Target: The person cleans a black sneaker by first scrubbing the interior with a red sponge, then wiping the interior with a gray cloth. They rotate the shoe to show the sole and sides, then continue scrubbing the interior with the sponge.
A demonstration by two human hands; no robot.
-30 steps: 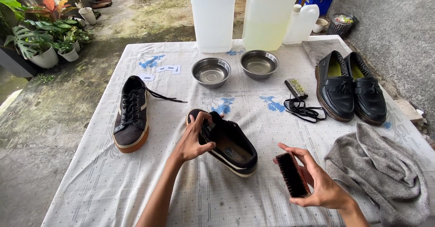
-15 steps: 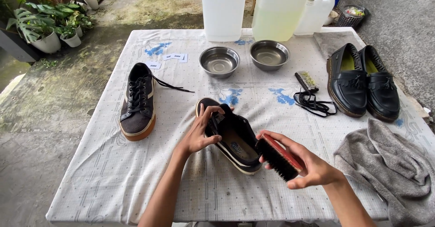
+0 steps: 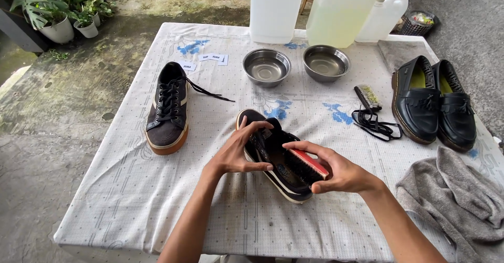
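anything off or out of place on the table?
Mostly tidy. The sneaker in the hands has no lace; a loose black lace lies tangled beside the loafers. The other sneaker trails a lace end across the cloth. The grey rag lies crumpled. No spills.

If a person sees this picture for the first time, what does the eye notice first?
First, the two hands at the centre: the left hand grips a dark sneaker lying on its side, and the right hand presses a red-backed brush against it. Next, the black loafers at the right edge and two big jugs at the back.
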